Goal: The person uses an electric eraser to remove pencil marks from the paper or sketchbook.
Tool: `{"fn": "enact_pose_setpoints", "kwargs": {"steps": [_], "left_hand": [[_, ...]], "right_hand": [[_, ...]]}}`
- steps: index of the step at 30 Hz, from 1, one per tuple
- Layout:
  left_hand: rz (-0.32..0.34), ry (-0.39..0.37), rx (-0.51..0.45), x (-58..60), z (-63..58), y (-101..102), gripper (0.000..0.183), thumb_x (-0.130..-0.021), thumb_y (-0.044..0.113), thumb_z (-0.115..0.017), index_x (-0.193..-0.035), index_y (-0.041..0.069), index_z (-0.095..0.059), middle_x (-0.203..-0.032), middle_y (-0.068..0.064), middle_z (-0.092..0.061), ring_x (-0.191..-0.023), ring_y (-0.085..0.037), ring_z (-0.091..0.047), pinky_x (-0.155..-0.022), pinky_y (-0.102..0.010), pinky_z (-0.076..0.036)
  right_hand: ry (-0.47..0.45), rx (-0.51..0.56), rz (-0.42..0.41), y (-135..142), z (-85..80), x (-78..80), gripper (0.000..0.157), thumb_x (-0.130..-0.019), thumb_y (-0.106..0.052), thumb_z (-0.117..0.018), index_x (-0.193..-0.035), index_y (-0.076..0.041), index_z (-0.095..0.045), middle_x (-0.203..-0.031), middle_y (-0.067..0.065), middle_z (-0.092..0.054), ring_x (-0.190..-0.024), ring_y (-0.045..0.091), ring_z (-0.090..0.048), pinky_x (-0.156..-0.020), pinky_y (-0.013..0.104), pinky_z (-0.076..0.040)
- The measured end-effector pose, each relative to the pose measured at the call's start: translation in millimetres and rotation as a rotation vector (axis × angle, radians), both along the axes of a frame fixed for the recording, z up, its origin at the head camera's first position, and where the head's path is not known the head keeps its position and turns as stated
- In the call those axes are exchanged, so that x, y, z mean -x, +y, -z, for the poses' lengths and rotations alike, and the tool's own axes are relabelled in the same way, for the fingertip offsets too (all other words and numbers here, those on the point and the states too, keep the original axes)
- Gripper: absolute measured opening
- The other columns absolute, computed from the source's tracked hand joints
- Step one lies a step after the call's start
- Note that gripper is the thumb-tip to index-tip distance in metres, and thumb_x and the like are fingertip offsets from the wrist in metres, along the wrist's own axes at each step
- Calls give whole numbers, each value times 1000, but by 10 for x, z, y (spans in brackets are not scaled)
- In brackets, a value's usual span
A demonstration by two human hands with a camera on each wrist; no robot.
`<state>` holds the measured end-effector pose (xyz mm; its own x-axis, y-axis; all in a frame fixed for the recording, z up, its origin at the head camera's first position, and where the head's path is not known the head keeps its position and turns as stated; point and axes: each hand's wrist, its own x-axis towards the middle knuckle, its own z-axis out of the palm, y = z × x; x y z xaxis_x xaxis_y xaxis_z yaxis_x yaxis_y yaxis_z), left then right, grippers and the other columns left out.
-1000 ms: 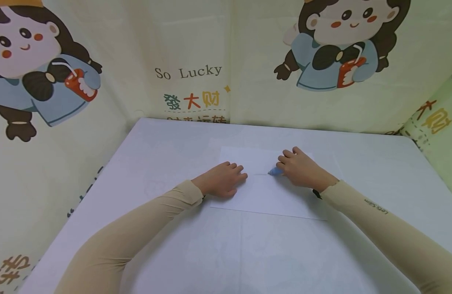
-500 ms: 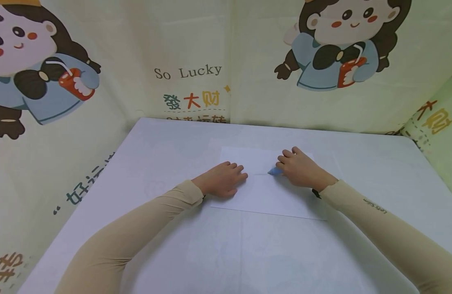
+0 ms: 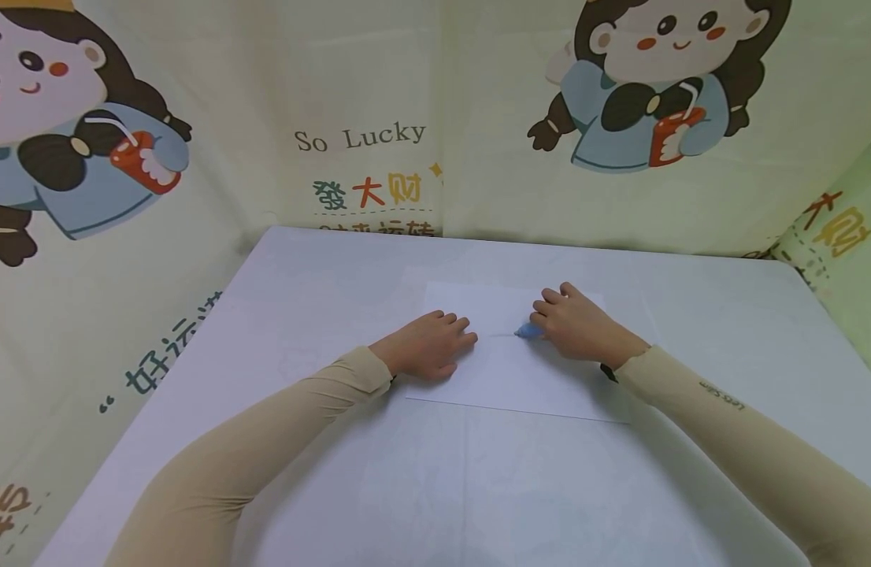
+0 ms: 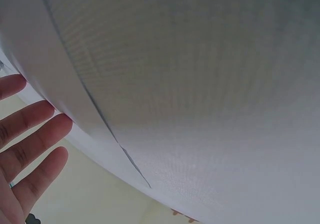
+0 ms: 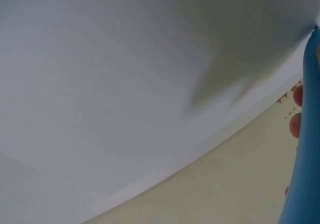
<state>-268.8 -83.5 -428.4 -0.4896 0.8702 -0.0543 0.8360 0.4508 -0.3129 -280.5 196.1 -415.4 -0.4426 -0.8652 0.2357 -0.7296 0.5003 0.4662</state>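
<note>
A white sheet of paper [image 3: 506, 390] lies on the white table, under both hands. My left hand [image 3: 430, 348] rests on the sheet's left part, palm down. In the left wrist view, its fingers [image 4: 40, 139] are extended, with fingertips at the paper. On the right side, my right hand [image 3: 579, 324] grips a blue pen [image 3: 530, 331]. The pen's tip meets the sheet at the right end of a short faint line [image 3: 502, 335]. The right wrist view shows the thick blue pen barrel [image 5: 309, 129] up close, with parts of the fingers visible behind it.
The white table [image 3: 379, 488] reaches out around the sheet on all sides. Behind it hangs a cream cloth [image 3: 492, 157] printed with cartoon figures and lettering. More printed cloth [image 3: 74, 331] covers the left side, and another stretch [image 3: 850, 315] the right.
Both hands and the pen stay almost in place. The printed cloth on the left has shifted leftward, bringing dark lettering into sight beside the table edge.
</note>
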Motion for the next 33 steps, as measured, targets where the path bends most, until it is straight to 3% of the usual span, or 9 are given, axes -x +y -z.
{"fn": "enact_pose_setpoints", "kwargs": {"steps": [14, 23, 33], "left_hand": [[0, -1, -5, -20, -32, -10, 37, -87, 33, -52, -118, 14, -51, -101, -3, -55, -86, -19, -54, -81, -31, -45], [12, 5, -18, 3, 23, -13, 37, -86, 33, -52, -118, 14, -51, -100, -2, -55, -85, -18, -54, -79, -31, -44], [13, 5, -34, 3, 30, -31, 36, -86, 32, -53, -117, 14, -51, -100, -2, -55, -86, -18, -54, -81, -32, -45]], "right_hand": [[-4, -5, -25, -29, 9, -8, 22, -72, -20, -77, -80, -7, -61, -77, 3, -58, -73, 21, -45, -70, 37, -36], [2, 1, 6, 7, 16, 43, 22, -72, -19, -76, -79, -6, -60, -75, 4, -57, -71, 21, -43, -69, 37, -35], [1, 14, -41, -26, 31, 3, 23, -71, -19, -78, -80, -7, -60, -76, 3, -58, -73, 21, -44, -69, 36, -35]]}}
